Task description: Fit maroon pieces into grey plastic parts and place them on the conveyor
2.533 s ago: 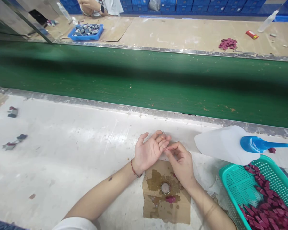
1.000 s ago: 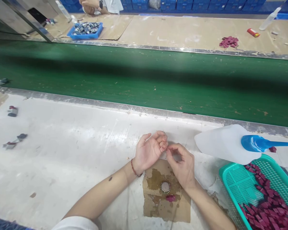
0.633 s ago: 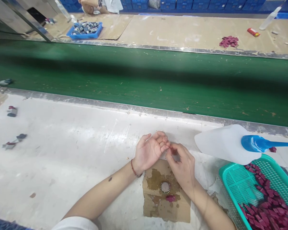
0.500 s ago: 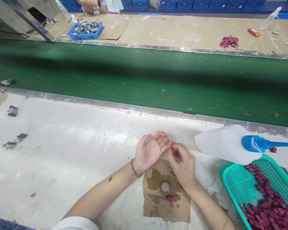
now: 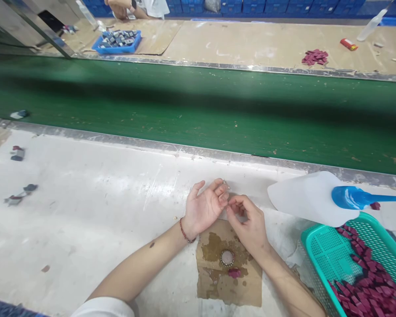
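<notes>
My left hand (image 5: 205, 207) is turned palm up above the white bench, its thumb held away and its fingers half curled. A small pale sliver (image 5: 226, 185) shows by its fingertips; whether the fingers touch it I cannot tell. Close against those fingers, my right hand (image 5: 249, 222) has thumb and forefinger pinched together, and anything between them is too small to make out. Below the hands lies a stained piece of cardboard (image 5: 207, 288). On it sit a round bottle cap (image 5: 227, 258) with a crimped edge and a small magenta piece (image 5: 234, 273).
A white squeeze bottle (image 5: 306, 196) with a blue nozzle lies at right, beside a green basket (image 5: 312, 246) of magenta pieces. Beyond the bench runs a green conveyor belt (image 5: 185, 105). Across it are a blue tray (image 5: 119, 49) of grey pieces and another person's hand (image 5: 120, 9).
My right hand has drawn slightly left and down, and my left fingers have curled a little more. The small piece on the belt at far left has travelled right.
</notes>
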Demonstrator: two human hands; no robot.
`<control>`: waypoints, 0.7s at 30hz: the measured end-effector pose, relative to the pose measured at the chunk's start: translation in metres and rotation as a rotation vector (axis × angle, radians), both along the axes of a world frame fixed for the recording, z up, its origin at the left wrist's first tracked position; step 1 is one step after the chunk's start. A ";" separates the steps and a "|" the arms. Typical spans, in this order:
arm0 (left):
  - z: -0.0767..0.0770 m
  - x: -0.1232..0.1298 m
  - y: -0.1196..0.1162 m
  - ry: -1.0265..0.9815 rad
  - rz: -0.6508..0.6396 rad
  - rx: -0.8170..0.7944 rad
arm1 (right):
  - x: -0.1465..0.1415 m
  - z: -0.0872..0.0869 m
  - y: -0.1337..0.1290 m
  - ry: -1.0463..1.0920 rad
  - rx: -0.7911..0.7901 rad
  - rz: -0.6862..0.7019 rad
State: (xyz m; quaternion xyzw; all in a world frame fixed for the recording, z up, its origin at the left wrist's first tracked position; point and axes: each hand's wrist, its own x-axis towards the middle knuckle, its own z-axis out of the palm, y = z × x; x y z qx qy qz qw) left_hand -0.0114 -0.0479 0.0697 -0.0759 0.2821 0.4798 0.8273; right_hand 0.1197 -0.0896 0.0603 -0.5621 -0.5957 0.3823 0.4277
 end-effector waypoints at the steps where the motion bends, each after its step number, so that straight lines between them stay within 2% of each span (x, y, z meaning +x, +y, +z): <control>1: 0.001 0.000 0.000 0.003 0.003 -0.005 | 0.000 0.000 0.000 -0.007 0.005 0.002; 9: 0.001 0.001 0.000 -0.013 0.016 0.004 | 0.000 -0.001 -0.004 -0.062 0.064 0.023; 17: 0.000 -0.001 0.000 -0.004 -0.004 0.024 | 0.000 -0.002 -0.003 -0.029 0.115 0.046; 21: 0.001 -0.001 0.000 -0.002 -0.003 0.015 | 0.000 -0.002 -0.003 -0.033 0.190 0.060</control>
